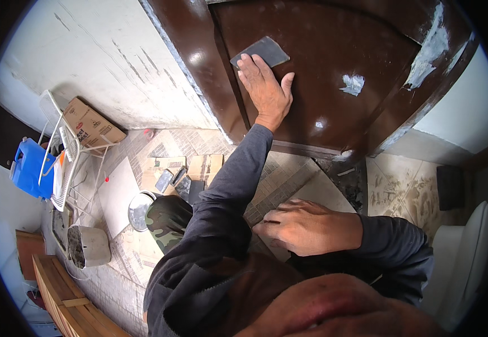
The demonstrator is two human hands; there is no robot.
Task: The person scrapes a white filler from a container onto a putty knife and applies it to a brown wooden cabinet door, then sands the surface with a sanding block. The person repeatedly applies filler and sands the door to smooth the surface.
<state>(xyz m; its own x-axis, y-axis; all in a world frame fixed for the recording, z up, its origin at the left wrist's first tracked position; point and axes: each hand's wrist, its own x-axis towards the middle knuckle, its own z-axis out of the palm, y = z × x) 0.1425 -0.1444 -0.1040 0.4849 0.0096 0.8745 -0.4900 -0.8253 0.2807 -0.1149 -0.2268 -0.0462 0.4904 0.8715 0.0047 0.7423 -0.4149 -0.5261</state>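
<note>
On the brown door [322, 33], my left hand [265, 95] presses a dark grey sheet of sandpaper [269, 51] flat with outstretched fingers, the thumb held apart. The door's glossy surface carries a whitish filler patch [353, 84] right of that hand and a longer white patch [428, 50] near its right edge. Low in front of me, my right hand [311, 227] is closed, its fingers curled. A small dark mark shows at those fingers; whether it is a held thing or a gap, I cannot make out.
Flattened cardboard [207, 165] with small dark blocks lies on the floor, beside a round metal lid or tin [140, 210]. Left are a white rack [67, 151], a blue jug [30, 168], a cardboard box [92, 126] and a whitish bucket [96, 246]. A white toilet [463, 264] stands right.
</note>
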